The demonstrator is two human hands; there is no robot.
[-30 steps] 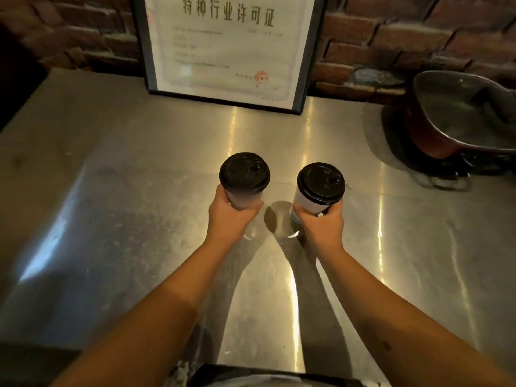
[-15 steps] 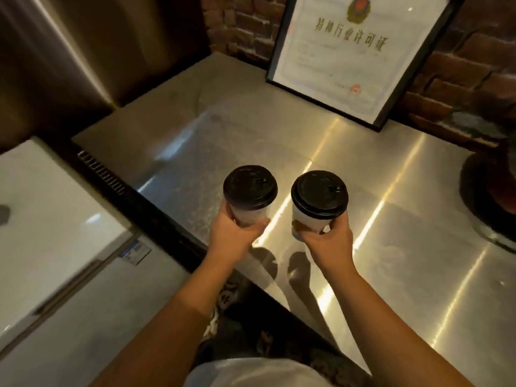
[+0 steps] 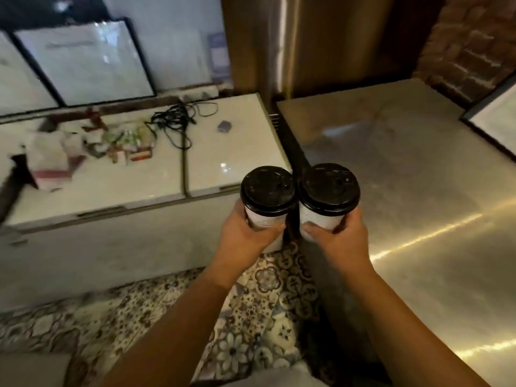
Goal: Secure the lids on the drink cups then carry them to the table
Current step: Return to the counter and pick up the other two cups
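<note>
Two white paper drink cups with black lids are held side by side in the air, lids nearly touching. My left hand (image 3: 245, 233) grips the left cup (image 3: 267, 191) around its body. My right hand (image 3: 342, 236) grips the right cup (image 3: 329, 188) the same way. Both lids sit flat on their cups. The cups hang over the gap between the steel counter and a white chest unit, above the patterned floor.
The steel counter (image 3: 418, 177) lies to the right, with a framed document (image 3: 499, 121) at its far edge. A white chest unit (image 3: 134, 177) on the left carries black cables (image 3: 178, 124), packets and clutter (image 3: 83, 146). Patterned tile floor (image 3: 251, 317) runs below.
I have turned left, away from the steel counter. Both cups were lifted off the counter and now hang close together past its left edge.
</note>
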